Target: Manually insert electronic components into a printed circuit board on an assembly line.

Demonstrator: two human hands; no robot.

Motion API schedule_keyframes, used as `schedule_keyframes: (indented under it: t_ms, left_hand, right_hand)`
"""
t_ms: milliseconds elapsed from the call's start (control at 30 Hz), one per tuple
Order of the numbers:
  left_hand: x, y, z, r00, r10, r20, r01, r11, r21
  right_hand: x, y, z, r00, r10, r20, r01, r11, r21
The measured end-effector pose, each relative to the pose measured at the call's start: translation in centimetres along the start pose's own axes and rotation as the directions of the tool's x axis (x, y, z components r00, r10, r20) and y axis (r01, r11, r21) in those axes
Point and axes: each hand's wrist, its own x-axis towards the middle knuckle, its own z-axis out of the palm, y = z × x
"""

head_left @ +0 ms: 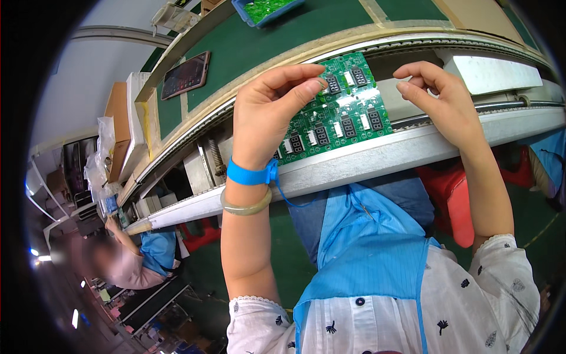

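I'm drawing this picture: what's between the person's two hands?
Between the bare left hand and bare right hand lies part of the flat green circuit board with black digit displays, then a grey gap. The head view shows it.

One circuit-board panel (345, 108), one phone (186, 75)

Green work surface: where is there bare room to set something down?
The green surface is bare between the phone and blue bin. Crowded: the circuit boards, with the left hand overlapping them and the right hand alongside.
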Motion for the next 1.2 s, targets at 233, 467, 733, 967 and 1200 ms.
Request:
schedule_keyframes:
  t_ms: [233,467,733,967,1200]
  left_hand:
    - [-1.1,1.2,1.2,0.992,-0.069,0.109,0.054,0.988,0.143]
    - [-1.2,0.8,2.2,0.988,-0.037,0.152,-0.012,0.95,0.313]
    - [-0.9,-0.4,3.1,0.958,0.172,0.229,-0.27,0.811,0.519]
    - [-0.9,-0.6,3.3,0.951,0.202,0.232,-0.302,0.754,0.583]
    - [-1.1,-0.2,3.6,0.96,0.147,0.238,-0.266,0.739,0.619]
  right_hand:
    - [0.1,0.0,0.0,1.0,-0.024,-0.018,0.025,0.999,0.043]
    - [0.0,0.2,-0.3,1.0,-0.023,-0.002,0.023,1.0,0.014]
    - [-0.1,0.3,-0.4,0.999,-0.051,0.007,0.051,0.999,0.003]
    - [-0.1,0.1,-0.3,0.999,-0.048,0.004,0.048,0.998,-0.028]
    - [-0.1,0.1,-0.3,0.999,-0.046,0.006,0.046,0.999,-0.016]
